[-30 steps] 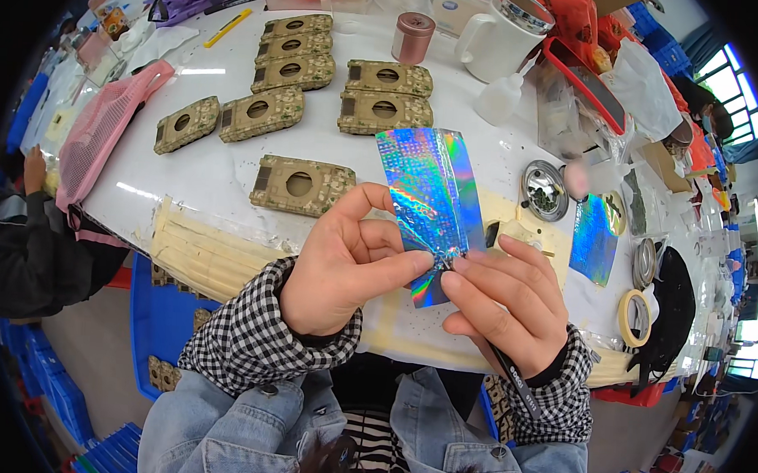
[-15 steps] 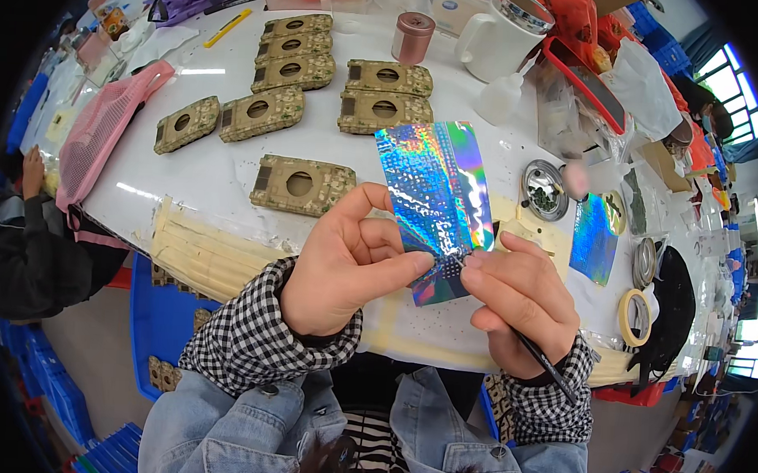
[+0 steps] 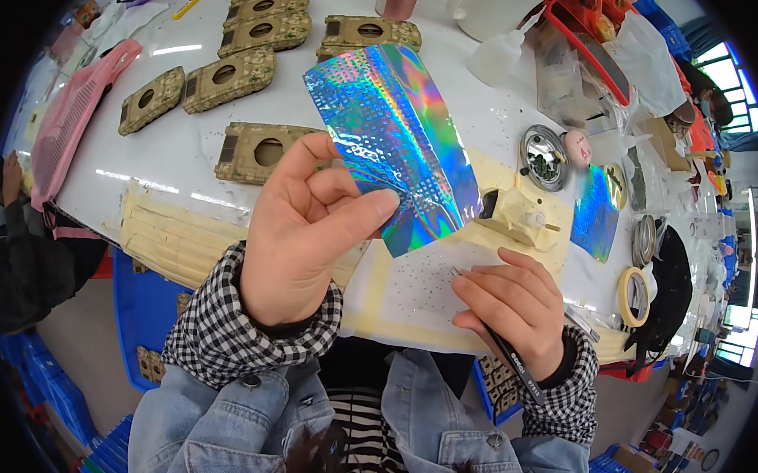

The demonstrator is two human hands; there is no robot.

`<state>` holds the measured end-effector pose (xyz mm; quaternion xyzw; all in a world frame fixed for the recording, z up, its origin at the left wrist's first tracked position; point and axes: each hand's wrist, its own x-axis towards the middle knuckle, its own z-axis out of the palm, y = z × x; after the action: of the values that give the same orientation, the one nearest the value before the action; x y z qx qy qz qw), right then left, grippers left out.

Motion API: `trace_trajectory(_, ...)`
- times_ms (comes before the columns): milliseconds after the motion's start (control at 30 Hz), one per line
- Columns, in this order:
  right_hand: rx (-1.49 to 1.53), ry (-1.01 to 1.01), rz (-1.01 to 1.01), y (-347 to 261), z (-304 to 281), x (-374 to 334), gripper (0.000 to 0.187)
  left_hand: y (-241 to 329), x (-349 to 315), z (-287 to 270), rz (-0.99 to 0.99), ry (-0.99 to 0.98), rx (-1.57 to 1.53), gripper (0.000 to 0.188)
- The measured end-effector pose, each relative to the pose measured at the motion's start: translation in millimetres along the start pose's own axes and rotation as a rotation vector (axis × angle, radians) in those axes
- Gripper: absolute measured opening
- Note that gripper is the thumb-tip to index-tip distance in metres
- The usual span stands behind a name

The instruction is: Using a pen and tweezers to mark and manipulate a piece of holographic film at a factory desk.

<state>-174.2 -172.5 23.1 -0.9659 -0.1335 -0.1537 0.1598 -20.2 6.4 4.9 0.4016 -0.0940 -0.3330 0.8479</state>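
My left hand [image 3: 299, 225] is closed on the lower left edge of a shiny holographic sheet [image 3: 400, 136], pinching it between thumb and fingers. Rows of tiny dots cover the sheet, which is tilted above the table. Black tweezers [image 3: 509, 356] lie in my right hand [image 3: 515, 306], their tips pointing up and left, apart from the sheet. Under those tips, small dark specks [image 3: 427, 294] are scattered over the white tabletop. Beyond my left hand sits a camouflage model tank hull [image 3: 237, 152] with a round hole on top.
Several similar hulls [image 3: 251, 70] stand farther back on the left. A taped block [image 3: 511, 217], a round tin [image 3: 543, 159], another holographic sheet [image 3: 595, 216] and a tape roll [image 3: 635, 297] are to the right. At left lies a pink mesh basket [image 3: 79, 130]; blue trays [image 3: 135, 310] are below the table.
My right hand with the tweezers has moved down, away from the sheet. The left hand has shifted up and left, lifting and tilting the sheet. The whole view has shifted slightly.
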Motion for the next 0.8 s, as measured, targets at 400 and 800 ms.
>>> trace_trajectory(400,0.018,-0.024,0.023,6,11,4,0.034,1,1,-1,0.010,-0.007,0.001,0.041)
trace_trajectory(800,0.130,-0.028,0.116,8,7,6,0.031,-1,2,-3,0.007,-0.010,-0.001,0.041)
